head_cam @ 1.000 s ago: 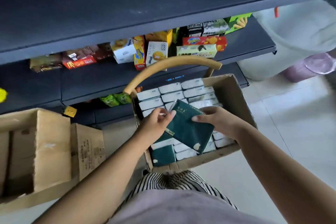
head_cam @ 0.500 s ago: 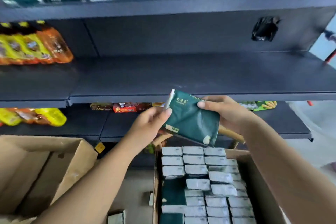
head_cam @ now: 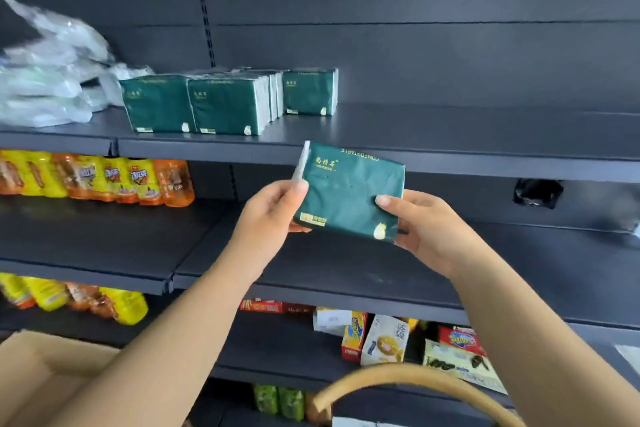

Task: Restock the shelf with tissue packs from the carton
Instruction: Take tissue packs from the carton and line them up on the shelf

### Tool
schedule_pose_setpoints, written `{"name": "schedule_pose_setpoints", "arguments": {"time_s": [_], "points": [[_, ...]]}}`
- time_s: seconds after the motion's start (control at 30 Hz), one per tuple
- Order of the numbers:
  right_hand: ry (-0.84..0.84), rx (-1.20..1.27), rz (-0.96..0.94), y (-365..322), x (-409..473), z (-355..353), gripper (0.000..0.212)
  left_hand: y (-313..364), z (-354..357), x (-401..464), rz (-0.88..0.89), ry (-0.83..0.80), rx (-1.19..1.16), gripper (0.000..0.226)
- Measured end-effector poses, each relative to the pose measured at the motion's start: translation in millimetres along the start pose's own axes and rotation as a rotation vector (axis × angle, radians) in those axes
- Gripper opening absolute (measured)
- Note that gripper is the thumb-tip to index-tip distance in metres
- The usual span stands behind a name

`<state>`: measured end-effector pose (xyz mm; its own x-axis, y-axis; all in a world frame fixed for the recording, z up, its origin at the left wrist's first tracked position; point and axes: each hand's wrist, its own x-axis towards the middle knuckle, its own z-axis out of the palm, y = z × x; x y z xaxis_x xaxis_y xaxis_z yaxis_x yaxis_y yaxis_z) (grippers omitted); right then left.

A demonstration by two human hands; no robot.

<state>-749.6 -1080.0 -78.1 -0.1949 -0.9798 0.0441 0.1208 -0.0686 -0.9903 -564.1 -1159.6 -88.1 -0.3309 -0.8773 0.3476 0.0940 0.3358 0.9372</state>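
Observation:
A dark green tissue pack [head_cam: 346, 194] is held up in front of the dark shelf [head_cam: 450, 135], just below its front edge. My left hand [head_cam: 273, 215] pinches the pack's left side and my right hand [head_cam: 426, 225] grips its right side, thumb on the front. Several matching green packs [head_cam: 221, 102] stand in rows on that shelf, up and to the left of the held one. The carton with the tissue packs is out of view.
Clear plastic bags [head_cam: 45, 80] lie on the shelf's left end. Orange and yellow snack bags [head_cam: 104, 180] fill the shelf below at left. Boxed snacks [head_cam: 384, 340] sit on a lower shelf. A curved wooden handle [head_cam: 408, 381] and a cardboard box [head_cam: 31, 367] are at the bottom.
Both hands lifted the green pack out of the carton and up to the level of the shelf with the other packs. The view tilted up and the carton dropped out of sight.

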Motion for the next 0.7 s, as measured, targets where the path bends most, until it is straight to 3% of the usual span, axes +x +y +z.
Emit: {"name": "schedule_pose_setpoints", "arguments": {"time_s": [0.17,0.3,0.43,0.6,0.67,0.7], "points": [[0.085,-0.093,-0.119,-44.8,28.6,0.2,0.015,16.4,-15.6,51.0,0.181,-0.009,0.179,0.016],[0.229,-0.148,-0.207,-74.1,58.3,-3.5,0.015,25.3,-25.3,95.2,0.377,0.051,0.653,0.025],[0.352,-0.249,-0.232,-93.6,100.0,-7.0,0.011,12.6,-19.0,134.4,0.574,-0.041,1.007,0.041],[0.437,-0.377,-0.22,-91.6,163.2,-0.5,0.012,-14.2,-16.8,155.0,0.63,0.016,1.08,0.056],[0.453,-0.453,-0.219,-88.0,187.5,5.3,0.002,-21.2,-17.3,156.7,0.7,0.086,1.063,0.049],[0.47,-0.489,-0.214,-87.1,197.4,8.4,0.007,-22.8,-17.2,156.7,0.731,0.118,1.057,0.045]]}}
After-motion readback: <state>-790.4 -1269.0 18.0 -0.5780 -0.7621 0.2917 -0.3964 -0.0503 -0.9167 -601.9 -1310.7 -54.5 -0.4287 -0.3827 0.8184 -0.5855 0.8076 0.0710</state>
